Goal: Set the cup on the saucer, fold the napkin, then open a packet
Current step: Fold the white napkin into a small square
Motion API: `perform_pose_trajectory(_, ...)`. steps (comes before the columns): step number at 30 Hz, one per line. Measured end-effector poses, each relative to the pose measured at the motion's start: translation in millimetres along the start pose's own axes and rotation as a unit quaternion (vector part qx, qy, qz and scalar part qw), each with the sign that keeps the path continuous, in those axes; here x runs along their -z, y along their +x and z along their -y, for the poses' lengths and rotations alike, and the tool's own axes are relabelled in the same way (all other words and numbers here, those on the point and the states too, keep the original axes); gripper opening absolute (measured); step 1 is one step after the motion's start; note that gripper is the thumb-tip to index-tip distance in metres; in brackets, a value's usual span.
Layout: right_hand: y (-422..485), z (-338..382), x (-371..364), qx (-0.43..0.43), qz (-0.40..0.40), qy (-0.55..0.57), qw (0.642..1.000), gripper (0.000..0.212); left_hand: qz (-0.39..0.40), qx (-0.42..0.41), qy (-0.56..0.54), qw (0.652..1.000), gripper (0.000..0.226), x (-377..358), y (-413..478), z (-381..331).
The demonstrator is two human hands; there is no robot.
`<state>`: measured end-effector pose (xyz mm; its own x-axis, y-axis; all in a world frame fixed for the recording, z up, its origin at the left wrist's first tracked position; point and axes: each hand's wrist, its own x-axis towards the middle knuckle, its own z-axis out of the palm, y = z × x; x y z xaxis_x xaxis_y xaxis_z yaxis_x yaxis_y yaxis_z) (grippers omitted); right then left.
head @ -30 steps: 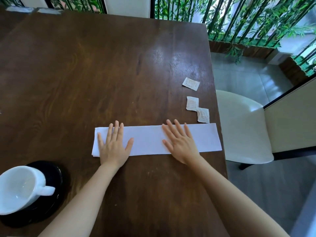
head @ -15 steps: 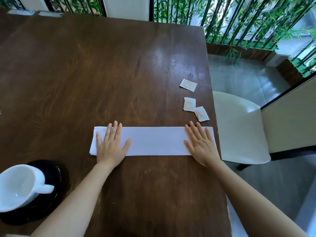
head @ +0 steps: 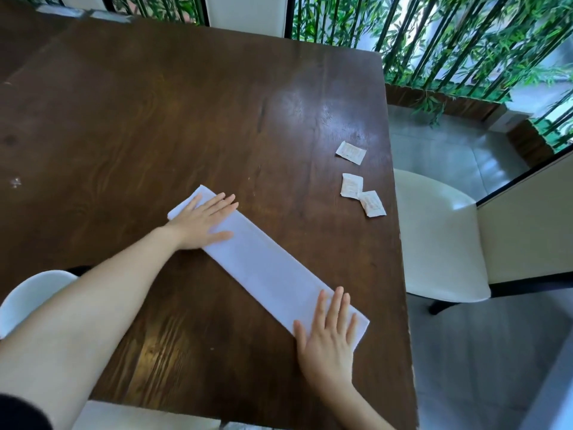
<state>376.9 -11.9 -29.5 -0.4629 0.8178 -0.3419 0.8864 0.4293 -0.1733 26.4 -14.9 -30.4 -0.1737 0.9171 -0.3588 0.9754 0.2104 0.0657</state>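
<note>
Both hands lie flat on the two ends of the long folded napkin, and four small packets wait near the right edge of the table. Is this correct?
Not quite: the head view shows three packets, not four. The rest holds: the left hand and right hand lie flat on the ends of the napkin.

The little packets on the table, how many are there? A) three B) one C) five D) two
A: three packets lie near the table's right edge, one alone farther back, and two touching at a corner closer to the napkin, none of them under the hands.
</note>
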Motion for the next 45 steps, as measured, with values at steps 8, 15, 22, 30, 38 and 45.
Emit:
perform_pose_trajectory(8,-13.4,15.4,39.5,0.09,-0.034,-0.122,0.988,0.062,-0.126,0.101,-0.033,0.986,0.072,14.6,0.0,-56.4)
perform_pose_trajectory(15,53.4,31.3,40.1,0.337,0.005,-0.086,0.938,0.062,-0.125,0.285,-0.13,0.942,0.061,-29.7,-8.0,-85.7)
perform_pose_trajectory(22,70.8,46.8,15.3,0.342,-0.037,-0.089,0.935,0.062,-0.126,0.311,-0.069,0.939,0.064,-20.3,19.7,-68.9)
perform_pose_trajectory(30,97.5,85.4,15.4,0.298,-0.069,-0.064,0.95,0.063,-0.16,0.224,-0.071,0.959,0.06,1.4,61.0,-42.5)
perform_pose_trajectory(38,96.2,82.6,19.2,0.301,-0.06,-0.06,0.95,0.063,-0.17,0.232,-0.102,0.952,0.068,17.0,100.1,3.9)
perform_pose_trajectory(45,80.7,64.8,15.5,0.32,-0.061,-0.079,0.942,0.066,-0.168,0.23,-0.101,0.953,0.069,19.1,105.4,12.8)
